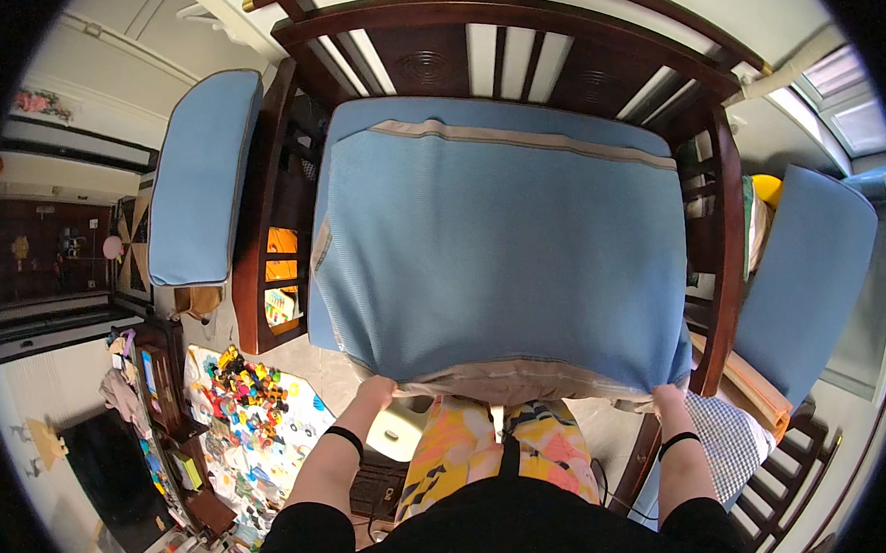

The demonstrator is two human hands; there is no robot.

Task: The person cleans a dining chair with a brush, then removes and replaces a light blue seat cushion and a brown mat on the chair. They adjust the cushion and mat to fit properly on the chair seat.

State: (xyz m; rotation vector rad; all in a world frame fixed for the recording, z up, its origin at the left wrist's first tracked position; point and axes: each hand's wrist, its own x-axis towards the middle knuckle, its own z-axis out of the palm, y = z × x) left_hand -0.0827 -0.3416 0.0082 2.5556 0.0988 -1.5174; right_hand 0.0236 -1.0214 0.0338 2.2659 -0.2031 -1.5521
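A blue fabric cushion cover (509, 243) with a grey-brown underside edge lies spread over a blue seat cushion (434, 112) on a dark wooden sofa (444, 13). My left hand (378, 391) grips the cover's near left corner. At its near right corner my right hand (669, 398) holds the same edge. Between my hands the grey-brown border (516, 378) hangs in folds over the front of the seat. Towards the backrest, a strip of the cover's far edge is turned up and wrinkled. My fingertips are partly hidden by the cloth.
Blue cushions rest on the left armrest (208, 176) and beyond the right armrest (803, 272). Many small toys (246, 392) cover a play mat at left. A white stool (395, 433) stands by my legs, and a checked cloth (729, 438) lies at right. A cable (602, 482) runs near my right leg.
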